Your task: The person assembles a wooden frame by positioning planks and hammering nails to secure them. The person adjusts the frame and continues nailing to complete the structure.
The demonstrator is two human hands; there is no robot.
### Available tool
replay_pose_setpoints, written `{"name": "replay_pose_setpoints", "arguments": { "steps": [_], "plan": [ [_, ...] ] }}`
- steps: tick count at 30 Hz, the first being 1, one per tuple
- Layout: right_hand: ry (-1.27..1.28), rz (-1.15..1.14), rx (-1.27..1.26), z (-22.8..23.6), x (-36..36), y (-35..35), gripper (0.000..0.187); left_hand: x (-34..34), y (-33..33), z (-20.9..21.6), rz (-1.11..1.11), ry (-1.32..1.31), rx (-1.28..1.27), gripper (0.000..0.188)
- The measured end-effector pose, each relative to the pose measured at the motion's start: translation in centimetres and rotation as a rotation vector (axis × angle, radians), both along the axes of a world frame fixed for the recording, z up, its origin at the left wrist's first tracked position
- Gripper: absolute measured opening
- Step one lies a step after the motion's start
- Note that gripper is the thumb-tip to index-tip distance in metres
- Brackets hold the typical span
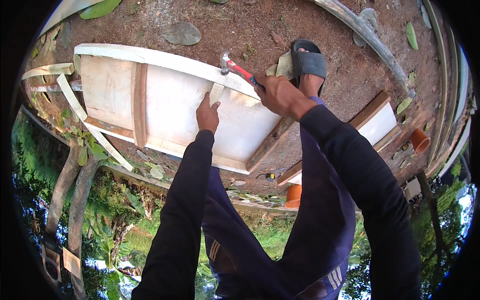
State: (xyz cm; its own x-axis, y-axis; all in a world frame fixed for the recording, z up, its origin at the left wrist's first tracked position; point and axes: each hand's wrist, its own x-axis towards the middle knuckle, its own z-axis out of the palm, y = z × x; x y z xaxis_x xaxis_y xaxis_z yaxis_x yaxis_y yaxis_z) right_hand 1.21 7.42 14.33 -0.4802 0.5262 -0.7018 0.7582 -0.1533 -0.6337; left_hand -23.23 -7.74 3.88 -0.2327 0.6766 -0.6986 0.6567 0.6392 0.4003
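Observation:
My right hand point(284, 96) is wrapped round the dark grip of a claw hammer point(240, 70) with a red shaft. Its metal head is over the far rail of a wooden frame point(165, 60), and I cannot tell if it touches the wood. A pale panel point(170, 107) fills the frame, crossed by a brown wooden slat point(139, 102). With thumb and forefinger on either side, my left hand point(207, 116) grips a short wood block point(216, 92) against the inner side of that far rail. Any nail there is too small to make out.
My sandalled foot point(310, 62) stands beyond the frame's right end. A second panelled frame point(372, 107) lies to the right. Around lie a tape measure point(270, 177), an orange pot point(294, 195), another pot point(420, 141), a curved branch point(367, 37) and loose sticks point(72, 100) at left.

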Motion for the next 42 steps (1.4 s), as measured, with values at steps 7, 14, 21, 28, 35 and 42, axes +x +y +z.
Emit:
{"name": "replay_pose_setpoints", "arguments": {
  "steps": [7, 14, 21, 28, 35, 42],
  "plan": [
    [-0.013, -0.555, 0.233, 1.7, -0.9, 7.6, 0.036, -0.4, -1.4, -0.3, 0.0, 0.041, 0.043, 0.057],
    [-0.013, 0.098, 0.342, -5.8, 0.3, 5.3, 0.036, -0.4, -0.3, -0.5, -0.005, 0.023, 0.024, 0.058],
    [0.013, -0.474, 0.186, -1.3, -0.4, 9.0, 0.041, 0.2, -1.1, -0.1, -0.002, 0.033, 0.014, 0.06],
    [-0.148, -0.093, 0.017, -0.2, 2.3, 4.1, 0.039, -0.4, -2.1, -0.7, -0.016, 0.047, 0.022, 0.06],
    [0.002, -0.871, 0.028, 1.1, -0.9, 12.6, 0.044, -0.3, -1.5, -0.5, -0.027, 0.048, 0.068, 0.06],
    [0.01, 0.374, 0.214, -5.2, -0.5, 9.6, 0.033, 0.2, -1.0, -0.5, -0.027, 0.023, 0.024, 0.059]
  ]
}}
